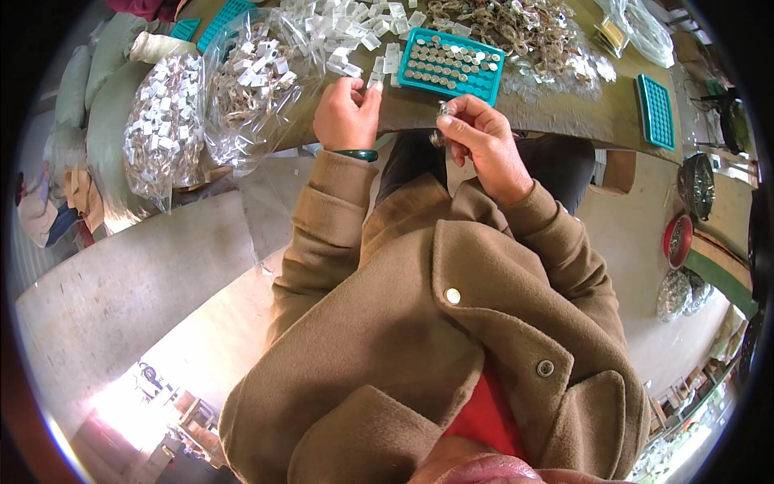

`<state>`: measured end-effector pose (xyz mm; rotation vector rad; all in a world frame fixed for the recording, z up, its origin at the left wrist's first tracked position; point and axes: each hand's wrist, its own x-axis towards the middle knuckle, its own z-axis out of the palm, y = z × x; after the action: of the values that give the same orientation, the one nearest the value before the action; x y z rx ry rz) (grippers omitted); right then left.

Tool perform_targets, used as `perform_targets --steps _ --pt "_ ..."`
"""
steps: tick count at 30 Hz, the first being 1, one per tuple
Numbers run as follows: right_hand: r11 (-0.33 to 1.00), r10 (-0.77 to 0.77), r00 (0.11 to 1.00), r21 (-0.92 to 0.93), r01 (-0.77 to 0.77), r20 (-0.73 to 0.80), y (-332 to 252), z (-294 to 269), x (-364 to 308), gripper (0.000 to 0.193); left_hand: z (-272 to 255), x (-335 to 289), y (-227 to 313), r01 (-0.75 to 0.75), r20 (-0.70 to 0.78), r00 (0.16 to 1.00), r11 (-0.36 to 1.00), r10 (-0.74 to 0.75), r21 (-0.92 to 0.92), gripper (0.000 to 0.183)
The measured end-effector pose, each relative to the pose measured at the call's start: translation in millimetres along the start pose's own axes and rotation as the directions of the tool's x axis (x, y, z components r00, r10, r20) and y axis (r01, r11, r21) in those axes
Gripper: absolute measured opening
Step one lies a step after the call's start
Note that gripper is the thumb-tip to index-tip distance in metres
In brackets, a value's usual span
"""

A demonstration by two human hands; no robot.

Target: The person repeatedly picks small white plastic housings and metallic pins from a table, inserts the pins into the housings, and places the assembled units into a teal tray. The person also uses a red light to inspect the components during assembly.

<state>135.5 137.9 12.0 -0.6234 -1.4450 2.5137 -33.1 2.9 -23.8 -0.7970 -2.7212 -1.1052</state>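
Note:
My left hand (348, 114), wearing a dark green bangle, is closed at the table's edge. Its thumb and finger meet at a small clear plastic piece (376, 78) beside the loose pile. My right hand (486, 143) pinches a small shiny brownish strand (438, 137) just off the table's near edge; its exact kind is too small to make out. Between and beyond the hands lies a teal tray (489, 90) with rows of round cups, many filled with small silvery discs. Clear plastic pieces (343, 32) are heaped to the tray's left.
Tangled brown strands (516, 32) with clear pieces cover the table (627, 113) behind the tray. Another teal tray (655, 111) lies at the right edge. Stuffed clear bags (165, 121) stand at the left. A red bowl (678, 240) is lower, at the far right.

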Motion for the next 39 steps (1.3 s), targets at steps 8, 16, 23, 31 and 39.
perform_targets --steps 8,16,23,31,39 --pt "0.959 -0.127 0.991 -0.261 0.114 -0.031 2 6 3 0.008 -8 5 -3 0.24 0.1 0.97 0.926 -0.22 -0.292 0.013" --pt "0.963 -0.161 0.987 -0.22 0.159 0.01 10 14 14 0.008 -23 7 -26 -0.044 -0.064 0.997 0.994 0.038 -0.096 0.009" --pt "0.983 -0.147 0.989 -0.106 0.147 0.008 -11 14 8 0.008 -45 -5 9 0.339 0.297 0.938 0.671 -0.181 -0.66 0.009" --pt "0.866 -0.298 0.95 -0.394 0.308 0.088 -22 11 -14 0.013 -62 -24 49 0.579 0.675 0.719 0.396 0.164 -0.713 0.013" --pt "0.977 -0.211 0.977 -0.016 0.212 0.031 -14 3 -17 0.009 -43 -36 61 0.577 0.612 0.779 0.224 0.137 -0.785 0.026"
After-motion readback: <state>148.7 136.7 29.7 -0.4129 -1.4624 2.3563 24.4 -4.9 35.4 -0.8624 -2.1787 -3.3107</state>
